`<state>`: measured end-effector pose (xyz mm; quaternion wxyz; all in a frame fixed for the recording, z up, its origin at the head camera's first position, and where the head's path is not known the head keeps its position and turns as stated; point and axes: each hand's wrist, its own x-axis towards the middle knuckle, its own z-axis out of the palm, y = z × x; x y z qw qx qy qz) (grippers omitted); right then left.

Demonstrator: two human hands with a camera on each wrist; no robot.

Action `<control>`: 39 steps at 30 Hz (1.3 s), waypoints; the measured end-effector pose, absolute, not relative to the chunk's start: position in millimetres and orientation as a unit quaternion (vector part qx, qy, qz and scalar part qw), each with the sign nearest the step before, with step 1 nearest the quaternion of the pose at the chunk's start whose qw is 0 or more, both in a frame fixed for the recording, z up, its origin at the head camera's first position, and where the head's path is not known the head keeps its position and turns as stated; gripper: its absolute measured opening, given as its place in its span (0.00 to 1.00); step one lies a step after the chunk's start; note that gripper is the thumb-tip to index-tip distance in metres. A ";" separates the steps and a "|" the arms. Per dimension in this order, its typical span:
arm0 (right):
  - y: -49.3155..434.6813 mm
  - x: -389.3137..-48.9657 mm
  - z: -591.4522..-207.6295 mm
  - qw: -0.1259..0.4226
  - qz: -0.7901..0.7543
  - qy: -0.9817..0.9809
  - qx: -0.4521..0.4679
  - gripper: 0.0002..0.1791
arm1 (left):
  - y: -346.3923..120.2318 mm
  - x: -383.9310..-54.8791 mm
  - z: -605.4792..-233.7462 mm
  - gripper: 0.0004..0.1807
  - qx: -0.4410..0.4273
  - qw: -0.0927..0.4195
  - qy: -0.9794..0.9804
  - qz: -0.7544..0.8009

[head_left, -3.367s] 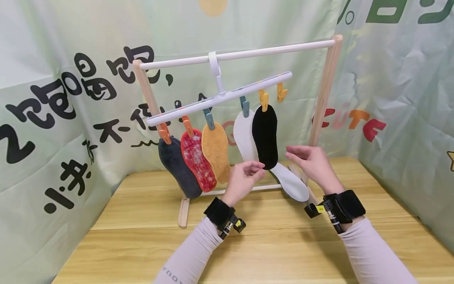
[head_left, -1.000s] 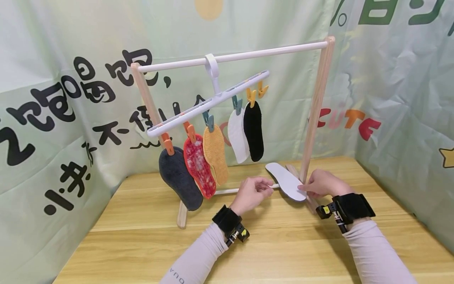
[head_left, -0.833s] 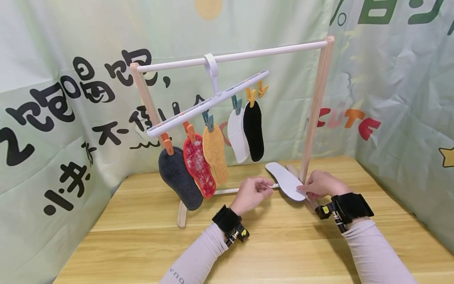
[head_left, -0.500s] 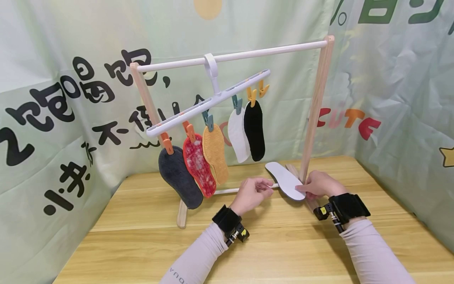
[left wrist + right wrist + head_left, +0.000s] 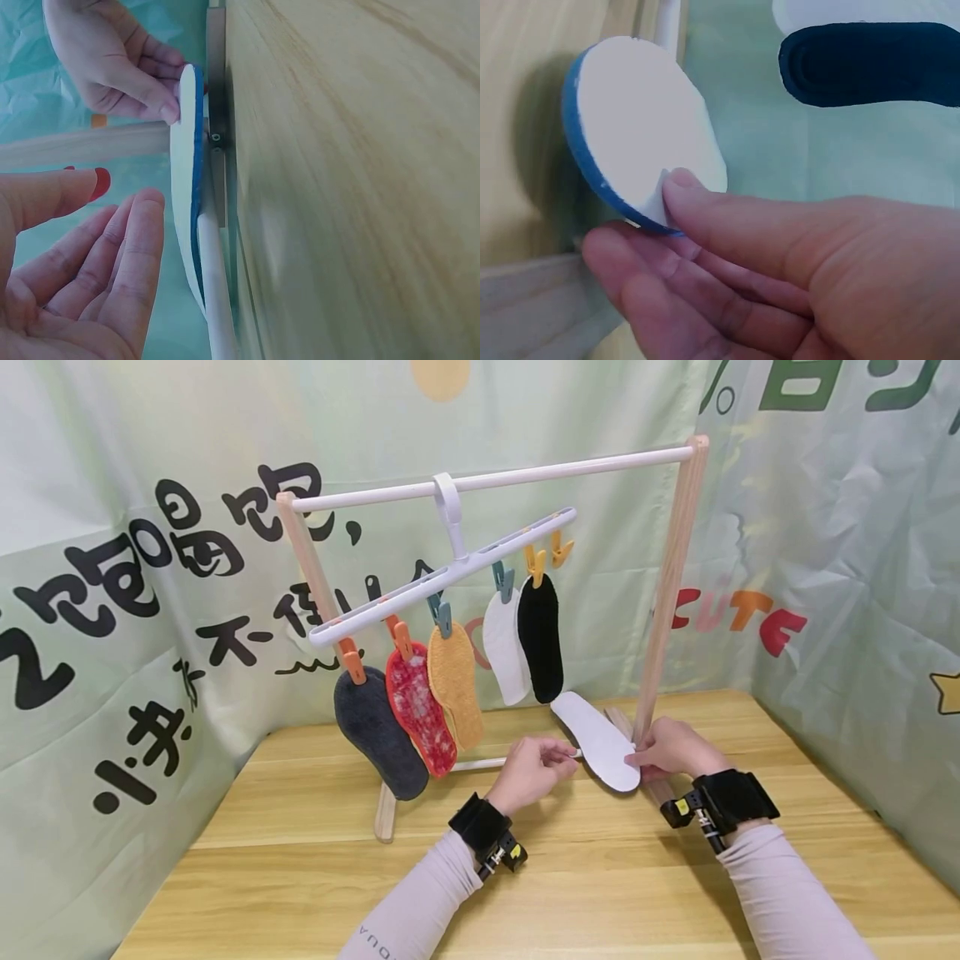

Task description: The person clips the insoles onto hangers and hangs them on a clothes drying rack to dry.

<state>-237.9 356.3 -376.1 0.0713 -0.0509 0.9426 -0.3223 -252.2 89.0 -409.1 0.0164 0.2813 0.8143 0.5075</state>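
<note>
My right hand (image 5: 678, 750) pinches the side of a white-faced insole (image 5: 597, 739) between thumb and fingers, near its lower end. The right wrist view shows a blue edge on this insole (image 5: 641, 127), which stands tilted above the table. My left hand (image 5: 528, 770) is just left of it, fingers relaxed and holding nothing; the left wrist view shows a gap between its fingertips and the insole. Above hang a black insole (image 5: 540, 639) on a yellow clip and a white insole (image 5: 502, 647) on a teal clip. A yellow clip (image 5: 561, 552) at the hanger's right end holds nothing.
A lilac clip hanger (image 5: 420, 583) slants from the white top rail (image 5: 570, 470) of a wooden rack (image 5: 671, 602). Dark grey (image 5: 381, 735), red (image 5: 422, 710) and yellow (image 5: 456, 685) insoles hang on its left. The rack's lower bar (image 5: 480, 764) runs behind my left hand.
My left hand has left the black insole and moved down. My right hand has taken hold of the loose insole. Lately that insole's far end has risen slightly leftward, with its face turned more toward me.
</note>
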 end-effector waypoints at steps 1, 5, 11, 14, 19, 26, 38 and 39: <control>356.1 -238.3 -376.6 0.071 -0.326 0.941 -0.051 0.13 | 88.9 -252.4 -409.2 0.11 0.282 0.017 0.814 0.508; 355.1 -239.6 -375.8 0.065 -0.337 0.938 -0.047 0.13 | 88.8 -253.6 -410.5 0.11 0.285 0.018 0.814 0.506; 353.3 -239.4 -372.2 0.055 -0.338 0.937 -0.062 0.13 | 88.2 -254.2 -410.3 0.12 0.282 0.014 0.821 0.496; 352.8 -238.4 -369.6 0.060 -0.343 0.935 -0.067 0.13 | 87.9 -254.3 -409.7 0.11 0.278 0.012 0.823 0.496; 353.3 -236.5 -366.8 0.071 -0.349 0.931 -0.080 0.12 | 87.7 -254.8 -409.8 0.11 0.275 0.011 0.822 0.499; 353.3 -234.8 -364.4 0.093 -0.346 0.928 -0.102 0.10 | 87.6 -253.1 -407.5 0.10 0.271 0.004 0.828 0.490; 347.7 -229.5 -357.3 0.116 -0.330 0.927 -0.134 0.12 | 88.2 -251.3 -403.4 0.10 0.278 0.007 0.831 0.481; 347.2 -229.3 -357.0 0.118 -0.330 0.927 -0.134 0.12 | 88.1 -251.6 -403.8 0.10 0.280 0.009 0.831 0.480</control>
